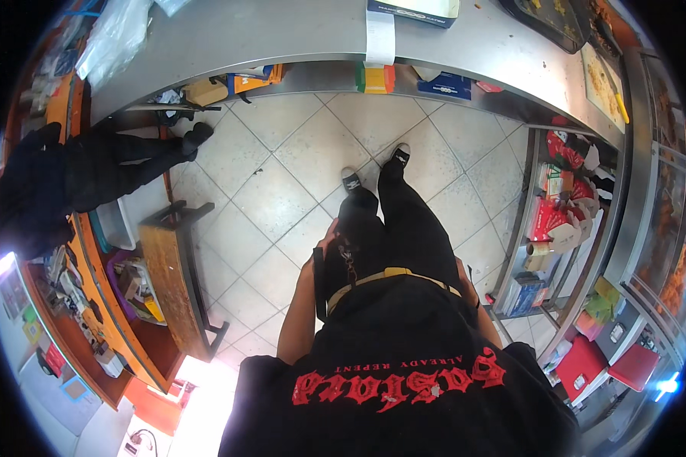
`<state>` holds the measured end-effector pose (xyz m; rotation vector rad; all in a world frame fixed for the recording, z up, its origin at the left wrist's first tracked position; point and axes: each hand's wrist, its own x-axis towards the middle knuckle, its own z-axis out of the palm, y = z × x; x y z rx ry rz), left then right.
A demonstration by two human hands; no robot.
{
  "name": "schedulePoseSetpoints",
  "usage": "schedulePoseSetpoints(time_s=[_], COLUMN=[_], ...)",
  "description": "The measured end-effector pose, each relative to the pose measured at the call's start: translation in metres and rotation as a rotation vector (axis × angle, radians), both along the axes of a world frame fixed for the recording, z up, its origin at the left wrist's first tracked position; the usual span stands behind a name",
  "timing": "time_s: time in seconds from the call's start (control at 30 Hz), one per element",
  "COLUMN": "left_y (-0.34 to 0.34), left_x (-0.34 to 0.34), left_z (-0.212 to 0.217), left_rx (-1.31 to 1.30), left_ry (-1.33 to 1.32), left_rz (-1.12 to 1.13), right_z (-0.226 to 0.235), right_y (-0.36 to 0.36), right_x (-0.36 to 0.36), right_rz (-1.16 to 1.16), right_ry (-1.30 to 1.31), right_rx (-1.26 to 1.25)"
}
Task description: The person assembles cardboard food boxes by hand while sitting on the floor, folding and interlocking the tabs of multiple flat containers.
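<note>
My left hand (330,237) hangs beside my left thigh, against the black trousers (415,217). A metal chain (350,266) dangles from the waist next to it, and a long dark strip (319,283) runs along the inner side of that forearm. On the other side, my right hand (466,284) is down at my right hip, partly covered by my body. The fingers of both hands are too hidden to tell how they are held. A tan belt (396,272) crosses my waist below a black shirt (411,327) with red lettering.
A steel counter (282,34) curves ahead, carrying a plastic bag (114,46), a box (423,11) and a dark tray (549,19). Another person (76,171) in dark clothes stands left, near a wooden bench (168,282). Shelves with red packages (552,217) stand right.
</note>
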<state>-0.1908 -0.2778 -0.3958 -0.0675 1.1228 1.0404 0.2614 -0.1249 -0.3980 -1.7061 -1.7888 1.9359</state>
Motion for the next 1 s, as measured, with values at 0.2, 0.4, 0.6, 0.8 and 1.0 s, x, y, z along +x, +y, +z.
schedulePoseSetpoints(time_s=[0.2, 0.4, 0.6, 0.8, 1.0], left_y=[0.01, 0.005, 0.024, 0.073, 0.125], left_x=[0.036, 0.087, 0.152, 0.23, 0.279], left_z=[-0.008, -0.023, -0.045, -0.081, -0.104], left_rx=[-0.043, -0.161, -0.327, -0.477, -0.223], left_ry=[-0.023, -0.036, -0.107, -0.224, 0.305], left_rz=[0.037, 0.191, 0.492, 0.902, 0.733], right_z=[-0.015, -0.01, 0.042, 0.035, -0.048], right_y=[0.011, 0.063, 0.197, 0.36, 0.463], right_x=[0.052, 0.1, 0.088, 0.074, -0.003], right_rz=[-0.129, 0.061, 0.039, 0.189, 0.691], right_ry=[0.245, -0.126, -0.258, -0.351, -0.234], right_rx=[-0.228, 0.013, -0.14, -0.163, 0.098])
